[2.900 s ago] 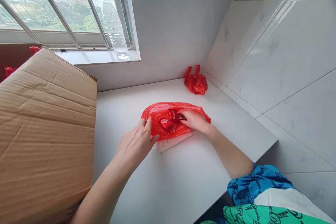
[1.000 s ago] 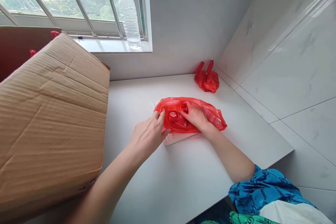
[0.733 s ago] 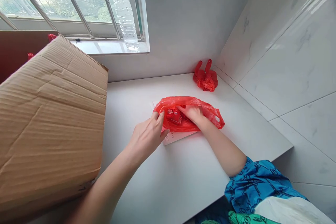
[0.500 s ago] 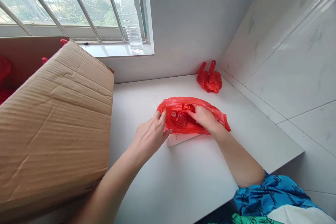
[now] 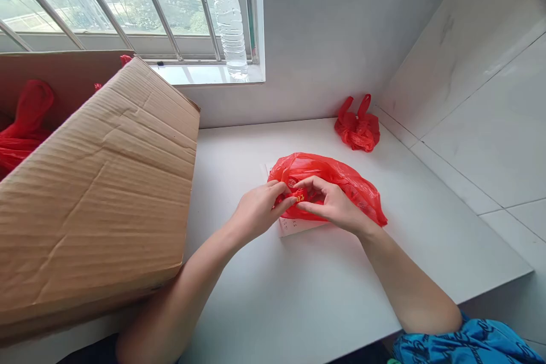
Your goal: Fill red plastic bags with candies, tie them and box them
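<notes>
A small red packet with gold lettering (image 5: 301,194) is pinched between my two hands, above the mouth of a thin red plastic bag (image 5: 341,173). My left hand (image 5: 262,207) grips its left end between thumb and fingers. From the other side, the thumb and forefinger of my right hand (image 5: 333,203) close on its right end. More small red packets show partly inside the bag, mostly hidden by my fingers. Under the bag lies a flat white printed item (image 5: 294,227), of which only the front edge is visible.
A large cardboard box (image 5: 106,182) with red plastic bags (image 5: 25,125) inside stands on the left. A knotted red bag (image 5: 358,128) sits at the back right of the white table (image 5: 256,296). A clear water bottle (image 5: 231,23) stands on the windowsill by the barred window.
My right hand has come out of the bag with a small red packet. My left hand has moved from the bag's left rim onto the packet. The camera view has shifted slightly left.
</notes>
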`<state>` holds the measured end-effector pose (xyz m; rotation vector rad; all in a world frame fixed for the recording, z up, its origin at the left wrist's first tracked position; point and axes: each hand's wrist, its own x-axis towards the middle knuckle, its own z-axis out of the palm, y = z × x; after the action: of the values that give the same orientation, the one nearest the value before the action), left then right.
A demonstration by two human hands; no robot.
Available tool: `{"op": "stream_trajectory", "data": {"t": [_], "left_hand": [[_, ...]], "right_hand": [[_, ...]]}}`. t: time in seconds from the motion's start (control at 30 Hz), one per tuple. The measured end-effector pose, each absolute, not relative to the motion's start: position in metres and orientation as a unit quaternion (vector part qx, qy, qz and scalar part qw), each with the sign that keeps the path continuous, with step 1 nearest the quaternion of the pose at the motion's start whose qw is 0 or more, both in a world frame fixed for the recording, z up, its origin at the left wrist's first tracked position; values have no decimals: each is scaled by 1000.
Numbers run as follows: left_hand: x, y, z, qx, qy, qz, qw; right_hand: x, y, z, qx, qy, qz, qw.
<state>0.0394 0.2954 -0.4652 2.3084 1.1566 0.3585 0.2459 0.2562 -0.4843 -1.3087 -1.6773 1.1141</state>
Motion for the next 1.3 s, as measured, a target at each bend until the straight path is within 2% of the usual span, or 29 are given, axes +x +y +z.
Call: {"op": "stream_trajectory", "data": {"t": [0.13,0.3,0.93,1.17,1.3], "left_hand": [[39,299,-468,813,429,160,358],[38,299,-470,774,423,179,436],[40,300,-474,723,414,205,514],[39,301,-475,731,431,209,486],[39,301,-476,745,456,208,440]], "right_hand": [[246,263,-489,-482,-585,513,403],[246,266,-492,-468,-549,540,434],[238,266,-495,-464,-513,560,456],[239,263,-493,-473,-540,536,445],[240,260,-492,-494,-620,453,407]]}}
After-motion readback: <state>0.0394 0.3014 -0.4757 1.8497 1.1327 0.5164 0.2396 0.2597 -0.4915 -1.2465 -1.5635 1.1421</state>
